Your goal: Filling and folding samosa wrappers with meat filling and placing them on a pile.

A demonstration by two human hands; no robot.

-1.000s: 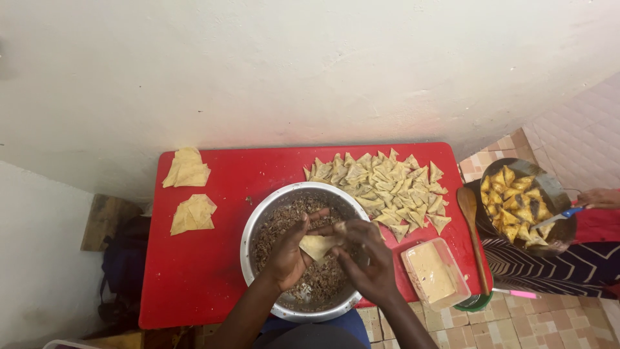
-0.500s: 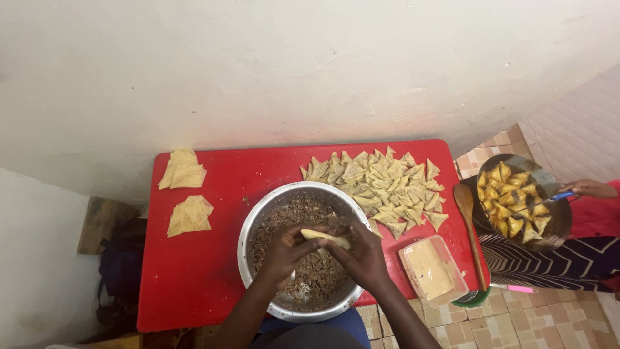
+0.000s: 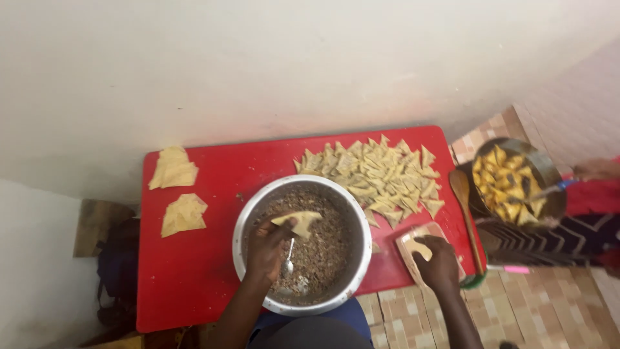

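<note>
Left hand (image 3: 266, 249), lower centre of frame, is pinched shut on a folded pastry cone (image 3: 298, 222) held over the steel bowl (image 3: 359, 223) of minced filling (image 3: 326, 249), a spoon (image 3: 289, 258) lying in it; right hand (image 3: 439, 264), lower right, rests fingers-together on the small tub of paste (image 3: 413, 244) on the red worktop (image 3: 213, 258). We'd keep the cone mouth-up over the bowl, take only a dab of paste, and keep clear of the 1 pile of finished triangles (image 3: 378, 174).
</note>
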